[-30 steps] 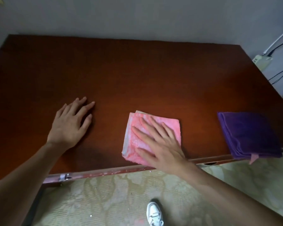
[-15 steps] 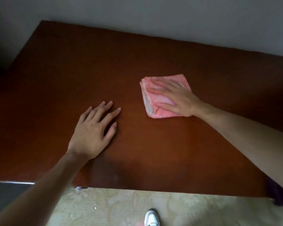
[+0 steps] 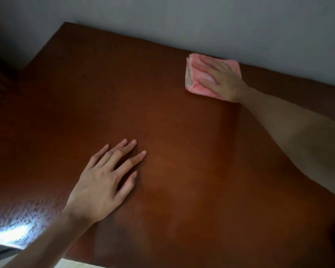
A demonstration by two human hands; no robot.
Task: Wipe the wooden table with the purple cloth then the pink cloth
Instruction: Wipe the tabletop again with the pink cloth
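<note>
The right hand [image 3: 219, 80], arm stretched far, presses flat-fingered on the folded pink cloth [image 3: 193, 82] at the counter's [image 3: 182, 171] far edge. The left hand [image 3: 103, 184] rests open near the middle, fingers spread, palm down.

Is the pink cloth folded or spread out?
Folded. The pink cloth shows stacked layers along its left edge and forms a compact pad under the flat right hand.

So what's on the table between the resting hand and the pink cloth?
Nothing: the head view shows only bare wooden table between the left hand and the pink cloth.
</note>
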